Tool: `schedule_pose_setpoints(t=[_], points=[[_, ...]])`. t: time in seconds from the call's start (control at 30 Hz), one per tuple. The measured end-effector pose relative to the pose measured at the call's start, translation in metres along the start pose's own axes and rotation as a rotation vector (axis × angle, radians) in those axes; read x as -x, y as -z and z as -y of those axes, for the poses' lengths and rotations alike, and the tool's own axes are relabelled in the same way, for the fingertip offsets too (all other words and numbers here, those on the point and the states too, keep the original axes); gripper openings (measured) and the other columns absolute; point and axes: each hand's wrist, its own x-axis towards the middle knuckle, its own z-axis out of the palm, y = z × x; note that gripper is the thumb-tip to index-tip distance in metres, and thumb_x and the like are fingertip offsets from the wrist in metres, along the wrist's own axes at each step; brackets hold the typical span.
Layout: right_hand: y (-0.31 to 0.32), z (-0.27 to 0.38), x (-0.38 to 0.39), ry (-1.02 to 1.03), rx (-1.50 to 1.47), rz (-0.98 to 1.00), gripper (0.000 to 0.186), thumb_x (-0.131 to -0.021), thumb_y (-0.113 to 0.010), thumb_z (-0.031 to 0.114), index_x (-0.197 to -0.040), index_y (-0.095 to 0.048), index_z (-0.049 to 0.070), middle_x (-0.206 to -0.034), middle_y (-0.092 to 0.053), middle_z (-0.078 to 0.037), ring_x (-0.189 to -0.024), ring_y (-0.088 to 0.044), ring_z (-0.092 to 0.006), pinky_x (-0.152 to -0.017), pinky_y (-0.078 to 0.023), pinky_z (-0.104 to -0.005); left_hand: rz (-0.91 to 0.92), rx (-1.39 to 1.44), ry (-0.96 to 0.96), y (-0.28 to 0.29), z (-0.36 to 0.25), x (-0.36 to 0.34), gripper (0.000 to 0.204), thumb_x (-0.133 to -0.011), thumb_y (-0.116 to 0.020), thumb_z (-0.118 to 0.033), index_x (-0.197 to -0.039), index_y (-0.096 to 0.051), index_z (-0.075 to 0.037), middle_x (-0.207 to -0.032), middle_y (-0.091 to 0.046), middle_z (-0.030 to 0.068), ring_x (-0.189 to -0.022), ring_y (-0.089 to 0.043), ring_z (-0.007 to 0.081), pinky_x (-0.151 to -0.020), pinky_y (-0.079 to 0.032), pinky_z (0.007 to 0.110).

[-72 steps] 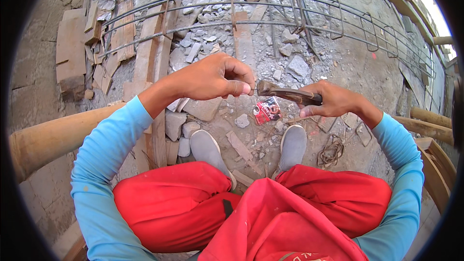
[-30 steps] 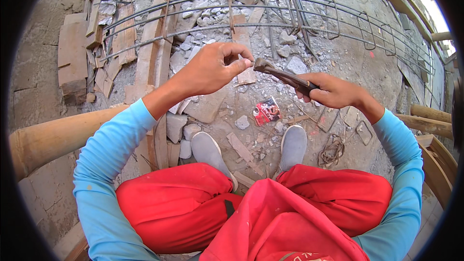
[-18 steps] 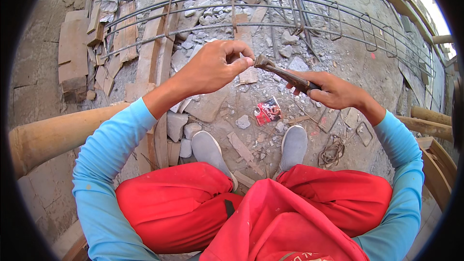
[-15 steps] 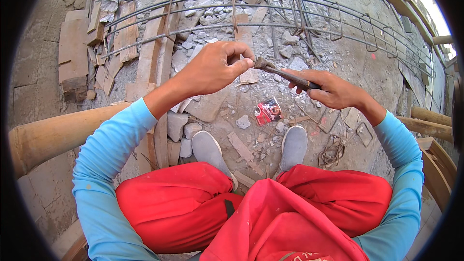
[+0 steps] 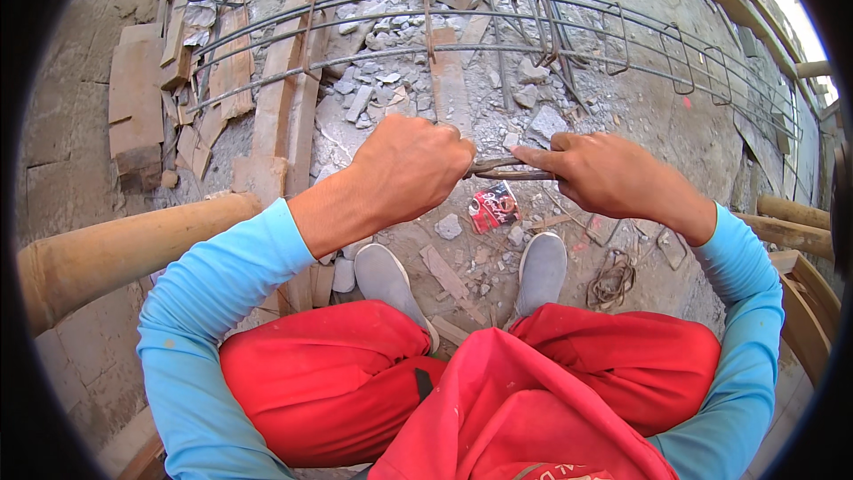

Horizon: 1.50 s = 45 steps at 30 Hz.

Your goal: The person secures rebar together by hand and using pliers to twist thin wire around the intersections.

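My right hand (image 5: pixel 613 176) holds a pair of dark metal pincers (image 5: pixel 506 171) by the handles, its index finger stretched along them. The two handles stand slightly apart, and the head points left. My left hand (image 5: pixel 410 164) is closed in a fist against the head end, its back turned up. The fist covers the jaws, and what lies inside its fingers is hidden. Beyond both hands a long cage of steel rebar (image 5: pixel 373 53) with bent stirrups runs across.
Broken concrete (image 5: pixel 386 36) lies under the rebar cage, beside a long timber (image 5: pixel 280 107). A red packet (image 5: pixel 494 206) sits on the dusty ground between my grey shoes. Coiled wire (image 5: pixel 610 280) lies at right. A bamboo pole (image 5: pixel 133 249) juts in from the left.
Both hands have come nearer to me and turned backs up. The pincers have swung from slanting to nearly level, and their handles now part. My left fingers have closed at the head end.
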Motion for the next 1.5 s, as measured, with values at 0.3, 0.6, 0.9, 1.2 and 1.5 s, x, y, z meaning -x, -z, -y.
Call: schedule_pose_setpoints(t=[0.3,0.6,0.9,1.2,1.5], points=[[-0.051,-0.075,-0.007,-0.011,-0.230,0.043,0.058,-0.097,-0.068,0.023,-0.152,-0.055,0.007,-0.117,-0.070,-0.030,-0.103,-0.068,-0.0467,-0.089,-0.054,-0.0521,-0.275,0.879,0.359,0.028,0.026,-0.016,0.023,-0.104,-0.065,-0.026,-0.104,-0.070,-0.003,-0.074,-0.057,-0.0017,-0.062,-0.050,0.0054,-0.055,-0.040,0.024],[0.032,0.047,-0.068,0.423,-1.212,-0.335,0.071,-0.105,-0.064,0.044,-0.157,-0.044,0.000,-0.139,-0.063,-0.024,-0.123,-0.066,-0.0285,-0.107,-0.052,-0.0402,-0.460,1.872,0.095,0.151,0.023,-0.028,0.010,-0.104,-0.060,-0.013,-0.104,-0.064,-0.004,-0.080,-0.062,0.0014,-0.063,-0.059,0.0091,-0.057,-0.047,0.020],[0.103,0.092,-0.099,0.571,-1.770,-0.345,0.050,-0.108,-0.057,0.026,-0.155,-0.049,0.009,-0.088,-0.057,0.001,-0.066,-0.051,-0.0077,-0.058,-0.047,-0.0262,-1.403,1.489,0.212,0.192,0.056,-0.037,0.009,-0.105,-0.056,-0.009,-0.098,-0.060,-0.005,-0.081,-0.062,0.0031,-0.067,-0.063,0.0147,-0.056,-0.051,0.024],[0.080,0.094,-0.099,0.165,-1.787,-0.352,0.044,-0.109,-0.051,0.014,-0.152,-0.051,0.005,-0.073,-0.039,0.006,-0.060,-0.030,-0.0028,-0.047,-0.020,-0.0204,-0.861,1.135,0.519,0.125,0.132,0.035,0.038,-0.109,-0.060,-0.029,-0.137,-0.065,-0.004,-0.127,-0.073,0.0104,-0.117,-0.071,0.0193,-0.100,-0.052,0.031],[-0.032,0.099,-0.150,-0.407,-1.800,-0.091,0.055,-0.104,-0.044,0.006,-0.159,-0.042,0.011,-0.073,-0.042,0.005,-0.057,-0.030,-0.0058,-0.047,-0.021,-0.0239,-0.833,0.624,0.993,-0.034,0.174,0.062,0.025,-0.094,-0.066,-0.016,-0.113,-0.079,-0.004,-0.106,-0.079,0.0161,-0.096,-0.075,0.0273,-0.089,-0.057,0.039]])
